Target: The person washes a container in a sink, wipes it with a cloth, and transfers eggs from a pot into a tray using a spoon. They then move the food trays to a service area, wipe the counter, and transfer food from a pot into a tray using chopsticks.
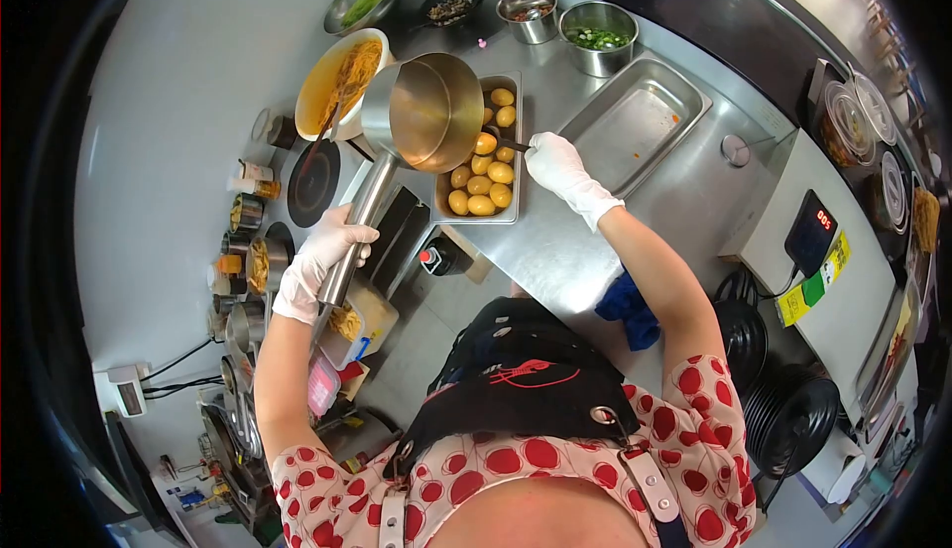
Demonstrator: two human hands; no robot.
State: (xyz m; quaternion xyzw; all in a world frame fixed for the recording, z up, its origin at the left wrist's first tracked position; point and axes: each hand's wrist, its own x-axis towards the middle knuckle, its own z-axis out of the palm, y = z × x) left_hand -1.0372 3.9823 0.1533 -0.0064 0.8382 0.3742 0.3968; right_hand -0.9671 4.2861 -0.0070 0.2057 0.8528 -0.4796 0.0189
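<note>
My left hand [325, 255], in a white glove, is wrapped around the long handle of a steel saucepan [412, 117]. The pan is tilted over the left part of a metal tray of brown eggs [480, 187], hiding some of them. My right hand [567, 173], gloved as well, grips the dark handle of a utensil [511, 143] from the tray's right side. Its far end lies among the eggs by the pan's rim, beside or under one egg; its shape is hard to make out.
A white bowl of orange-brown shredded food [315, 74] stands behind the pan. At the back are a pot of chopped greens [598, 40] and a smaller steel pot [527, 14]. A shallow steel tray [684, 104] lies to the right, and a blue cloth [629, 312] at the counter's front edge.
</note>
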